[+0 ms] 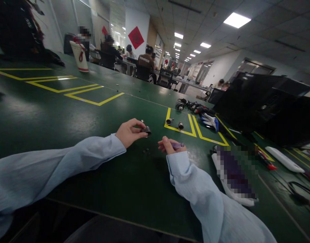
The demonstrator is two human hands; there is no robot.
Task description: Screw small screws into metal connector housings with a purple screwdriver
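Over the green table, my left hand (131,132) is closed, thumb and fingers pinching a small dark metal cylindrical part (148,130). A small bright stub shows just above those fingertips; I cannot tell whether it belongs to the part. To its right, my right hand (171,145) is wrapped round a screwdriver (177,145) with a see-through purple handle. The tool's thin shaft points left and is hard to make out, apart from the metal part. Below and between the hands, small ring-like pieces (145,150) lie on the table.
Two similar metal parts (180,126) stand inside a yellow taped frame (180,131). Behind them lie dark cabled parts (190,106) and a blue-white glove (209,122). A white-edged device (230,189) lies right. A paper cup (80,56) stands far left. People sit at desks beyond.
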